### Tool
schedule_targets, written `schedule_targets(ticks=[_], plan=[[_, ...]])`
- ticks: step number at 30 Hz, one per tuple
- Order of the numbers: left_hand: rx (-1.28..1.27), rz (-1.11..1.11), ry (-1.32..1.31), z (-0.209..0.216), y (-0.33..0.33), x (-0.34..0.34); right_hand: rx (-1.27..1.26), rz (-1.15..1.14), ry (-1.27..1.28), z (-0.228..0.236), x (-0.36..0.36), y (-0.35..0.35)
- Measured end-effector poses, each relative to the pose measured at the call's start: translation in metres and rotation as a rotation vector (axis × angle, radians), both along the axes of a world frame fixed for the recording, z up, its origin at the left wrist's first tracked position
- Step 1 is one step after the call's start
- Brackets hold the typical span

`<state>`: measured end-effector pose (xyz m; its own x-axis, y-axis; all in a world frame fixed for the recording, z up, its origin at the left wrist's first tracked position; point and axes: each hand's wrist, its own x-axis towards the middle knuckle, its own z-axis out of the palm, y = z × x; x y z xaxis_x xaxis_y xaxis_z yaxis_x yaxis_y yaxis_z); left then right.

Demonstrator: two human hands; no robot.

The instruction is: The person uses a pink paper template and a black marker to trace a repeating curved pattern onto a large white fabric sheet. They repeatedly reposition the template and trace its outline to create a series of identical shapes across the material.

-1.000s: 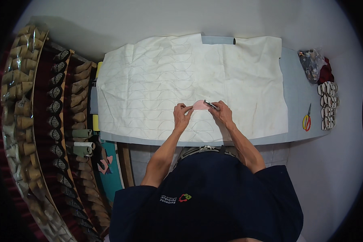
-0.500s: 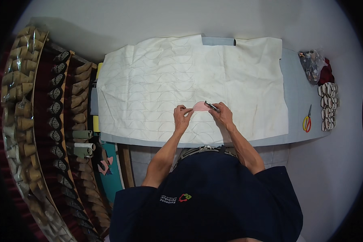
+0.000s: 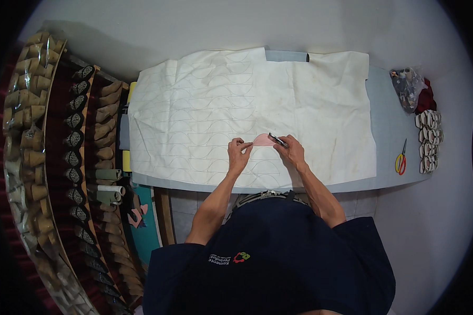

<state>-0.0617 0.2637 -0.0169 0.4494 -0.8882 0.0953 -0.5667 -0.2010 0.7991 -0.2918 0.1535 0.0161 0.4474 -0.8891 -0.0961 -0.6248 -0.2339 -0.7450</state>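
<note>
A white sheet (image 3: 326, 115) covered on its left half with drawn curved outlines lies over the table. On it rests a small pink half-round pattern piece (image 3: 263, 140), flat side toward me. My left hand (image 3: 238, 154) is closed, its thumb and forefinger pinching the piece's left tip. At the other end my right hand (image 3: 291, 150) is closed around a slim dark-and-silver tool (image 3: 276, 139), perhaps a pen or a cutter. The tool slants across the piece's right edge; its exact tip is too small to make out.
Yellow-and-red-handled scissors (image 3: 400, 161) lie at the table's right, beside white stacked pieces (image 3: 429, 142) and a plastic bag of dark items (image 3: 407, 86). Shelves of wooden shoe lasts (image 3: 106, 113) and dark patterned shoe parts (image 3: 76, 139) stand at left, with rolled material (image 3: 108, 197) nearby.
The whole view has shifted very slightly. Both hands, the pink piece and the tool keep almost the same places on the sheet.
</note>
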Motion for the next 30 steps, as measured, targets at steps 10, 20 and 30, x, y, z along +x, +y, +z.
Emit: schedule_targets(ticks=[10,20,30], plan=[[0.049,0.048,-0.011,0.008,-0.005,-0.007,0.024,0.024,0.022,0.001,-0.003,-0.002],[0.009,0.002,0.007,-0.005,-0.001,0.003,0.033,0.042,0.043,0.005,-0.002,-0.003],[0.049,0.016,-0.130,0.013,-0.010,-0.014,0.072,0.097,0.024,0.009,-0.002,-0.012]])
